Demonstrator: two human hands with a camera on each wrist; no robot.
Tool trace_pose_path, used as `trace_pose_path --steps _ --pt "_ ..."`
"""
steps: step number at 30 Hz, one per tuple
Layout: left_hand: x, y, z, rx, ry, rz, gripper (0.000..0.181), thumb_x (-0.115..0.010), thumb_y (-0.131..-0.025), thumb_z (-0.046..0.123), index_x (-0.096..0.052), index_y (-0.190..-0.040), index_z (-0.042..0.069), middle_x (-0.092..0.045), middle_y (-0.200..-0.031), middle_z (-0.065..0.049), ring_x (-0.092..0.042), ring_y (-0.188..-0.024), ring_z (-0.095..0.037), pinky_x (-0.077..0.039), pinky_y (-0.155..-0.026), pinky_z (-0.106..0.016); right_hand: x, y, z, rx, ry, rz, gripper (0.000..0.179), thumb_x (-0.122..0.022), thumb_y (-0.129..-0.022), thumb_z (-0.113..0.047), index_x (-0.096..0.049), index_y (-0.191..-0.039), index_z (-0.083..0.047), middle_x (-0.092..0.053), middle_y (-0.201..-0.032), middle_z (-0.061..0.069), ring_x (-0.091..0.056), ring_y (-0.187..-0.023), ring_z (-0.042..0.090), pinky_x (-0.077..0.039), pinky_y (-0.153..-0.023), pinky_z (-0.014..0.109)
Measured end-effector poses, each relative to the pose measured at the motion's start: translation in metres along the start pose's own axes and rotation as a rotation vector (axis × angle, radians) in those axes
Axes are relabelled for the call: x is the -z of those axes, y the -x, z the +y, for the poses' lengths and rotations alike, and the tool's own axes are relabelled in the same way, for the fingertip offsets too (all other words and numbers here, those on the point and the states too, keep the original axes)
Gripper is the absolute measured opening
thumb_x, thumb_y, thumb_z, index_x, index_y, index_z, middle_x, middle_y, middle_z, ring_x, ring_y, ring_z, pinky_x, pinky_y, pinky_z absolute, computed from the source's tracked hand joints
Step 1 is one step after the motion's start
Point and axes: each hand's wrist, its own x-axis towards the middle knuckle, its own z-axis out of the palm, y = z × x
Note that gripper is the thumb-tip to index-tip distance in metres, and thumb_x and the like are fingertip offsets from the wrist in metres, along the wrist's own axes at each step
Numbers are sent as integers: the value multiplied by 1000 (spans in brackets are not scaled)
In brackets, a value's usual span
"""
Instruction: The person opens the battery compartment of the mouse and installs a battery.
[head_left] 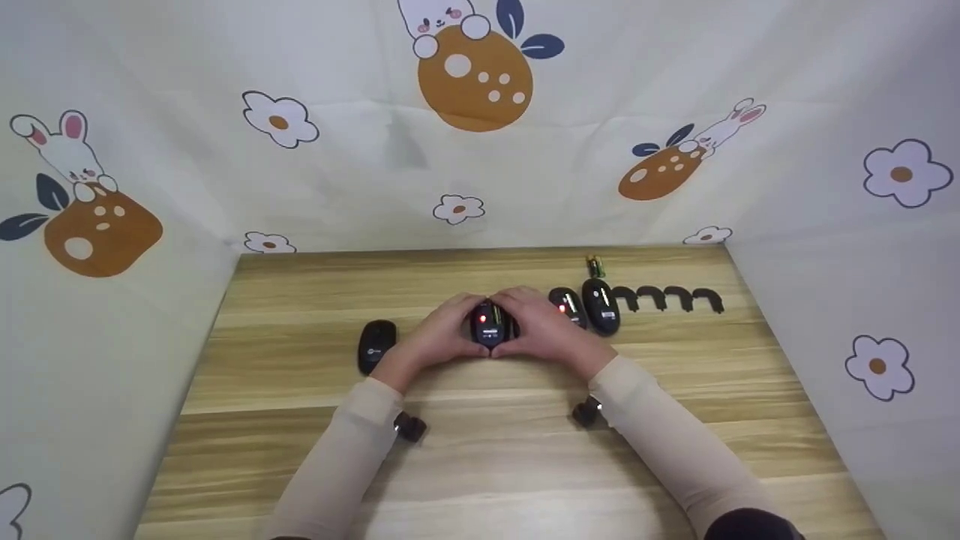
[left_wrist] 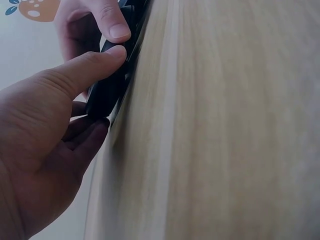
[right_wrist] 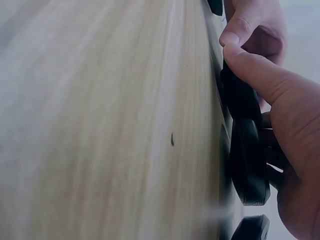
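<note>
Both hands hold one black computer mouse between them near the middle of the table, its underside up with a red light glowing. My left hand grips its left side, and my right hand grips its right side. The two thumbs meet at the near end, and the fingertips come together at the far end. In the left wrist view, the mouse is tilted on edge close over the wood, thumb on one side and fingers beneath. The right wrist view shows the mouse behind the right thumb.
Right of the hands lie a second upturned mouse with a red light and a third mouse. Two batteries lie behind them; several black curved covers form a row farther right. Another mouse sits by the left wrist.
</note>
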Motion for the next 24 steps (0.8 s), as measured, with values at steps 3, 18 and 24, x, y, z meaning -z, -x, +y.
trace_pose_path --steps 3,18,24 --pt "0 0 0 -4 2 0 95 -100 -79 18 -52 -160 2 -60 -154 -15 -55 -145 -33 -38 -130 -49 0 2 1 -13 -2 -1 107 -94 -80 -62 -53 -161 -6 -58 -159 12 -51 -148 32 -40 -128 51" --pt "1 -5 12 39 -29 18 107 -101 -81 26 -42 -167 2 -45 -168 -18 -42 -156 -36 -33 -133 -48 23 34 16 -108 -41 32 126 -100 -74 -59 -41 -168 -1 -43 -170 19 -40 -157 39 -32 -132 55" --pt "-7 -22 29 -26 -142 -6 108 -100 -81 29 -42 -168 3 -45 -168 -18 -41 -156 -36 -34 -132 -47 30 40 24 -115 22 27 126 -101 -72 -57 -43 -165 3 -48 -166 21 -44 -154 40 -35 -131 54"
